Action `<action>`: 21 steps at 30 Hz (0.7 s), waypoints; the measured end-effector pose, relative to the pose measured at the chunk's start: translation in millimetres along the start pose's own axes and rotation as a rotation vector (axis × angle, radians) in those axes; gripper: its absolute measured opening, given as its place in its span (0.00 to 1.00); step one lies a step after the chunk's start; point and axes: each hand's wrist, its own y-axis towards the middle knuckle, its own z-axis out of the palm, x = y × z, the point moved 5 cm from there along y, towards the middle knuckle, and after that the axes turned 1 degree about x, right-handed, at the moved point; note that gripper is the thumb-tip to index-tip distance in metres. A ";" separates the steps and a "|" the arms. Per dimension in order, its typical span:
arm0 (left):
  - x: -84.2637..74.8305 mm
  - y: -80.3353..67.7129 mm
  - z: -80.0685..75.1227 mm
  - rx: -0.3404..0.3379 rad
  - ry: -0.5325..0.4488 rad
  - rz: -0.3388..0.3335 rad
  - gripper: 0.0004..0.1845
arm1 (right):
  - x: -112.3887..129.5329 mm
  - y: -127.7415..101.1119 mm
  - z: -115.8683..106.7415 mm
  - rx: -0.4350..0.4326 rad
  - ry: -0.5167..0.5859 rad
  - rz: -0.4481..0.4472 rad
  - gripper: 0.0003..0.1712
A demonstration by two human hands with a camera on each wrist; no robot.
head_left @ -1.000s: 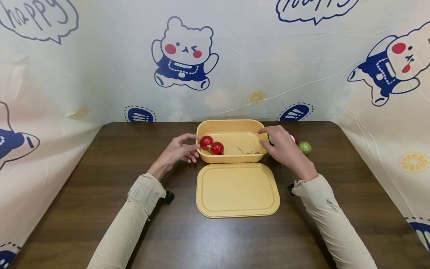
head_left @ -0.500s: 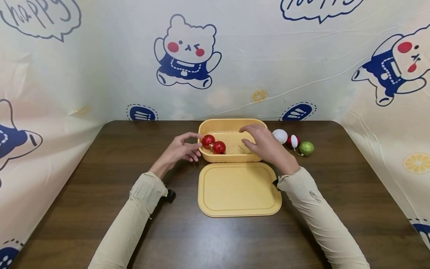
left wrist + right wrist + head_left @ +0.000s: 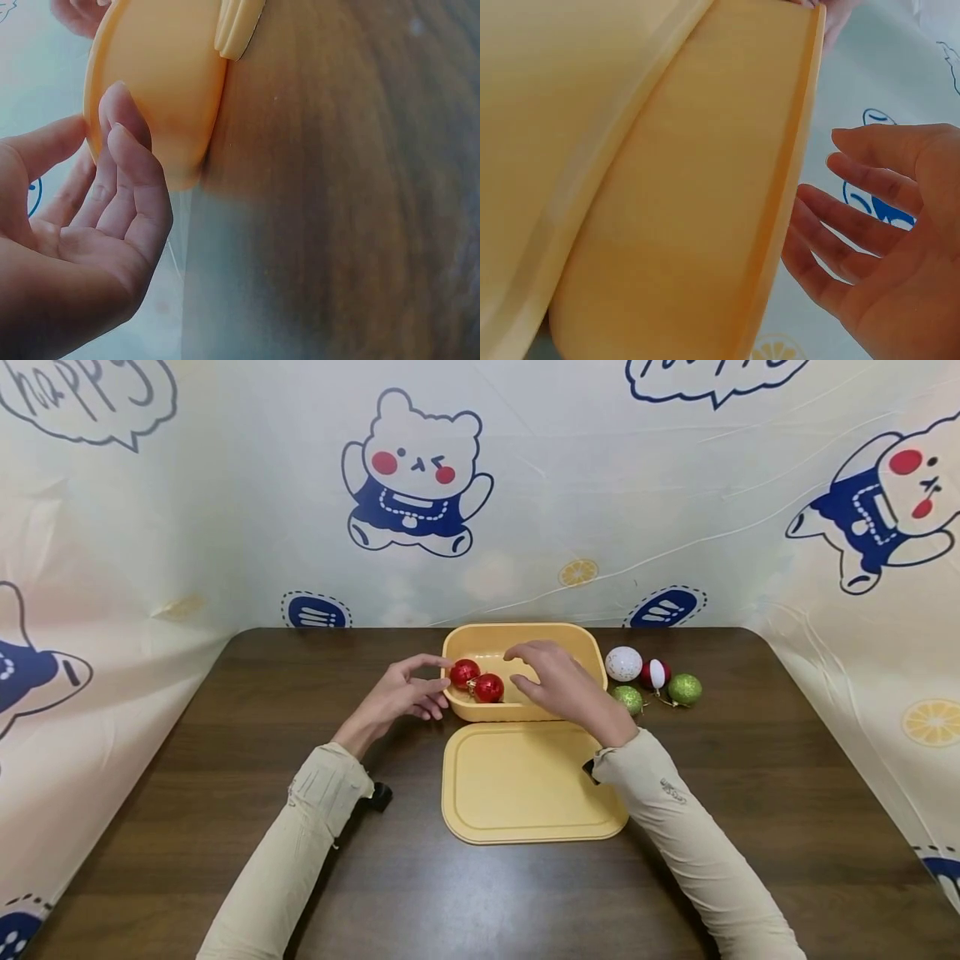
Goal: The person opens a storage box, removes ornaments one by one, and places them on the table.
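In the head view, a yellow box (image 3: 525, 713) stands near the table's far edge. Two shiny red ball ornaments, one behind (image 3: 464, 673) and one in front (image 3: 489, 687), lie at its left end. Fingertips of my left hand (image 3: 401, 695) touch the box's left rim, its fingers loosely bent. Over the right half of the box hovers my right hand (image 3: 566, 685), thumb and fingers apart and holding nothing. It hides part of the inside. The right wrist view also shows the right hand (image 3: 885, 225) with spread fingers beside the box wall (image 3: 690, 180).
A flat yellow lid (image 3: 528, 785) lies in front of the box. Right of the box sit a white speckled ball (image 3: 623, 663), a red-and-white ball (image 3: 654, 674) and two green glitter balls, one near the box (image 3: 628, 698) and one farther right (image 3: 684, 690). A printed cloth (image 3: 525, 527) hangs behind.
My right hand has moved left from the box's right rim to over its inside, uncovering the white, red-and-white and nearer green balls. The left hand keeps its place at the left rim.
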 end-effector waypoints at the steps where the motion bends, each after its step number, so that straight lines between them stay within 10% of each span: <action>1: 0.3 0.3 0.0 0.001 0.001 0.000 0.23 | 1.3 1.5 1.9 0.009 0.002 0.000 0.18; 21: 2.0 1.6 -1.3 -0.007 0.011 -0.012 0.21 | 5.1 14.8 41.9 0.105 0.031 0.046 0.24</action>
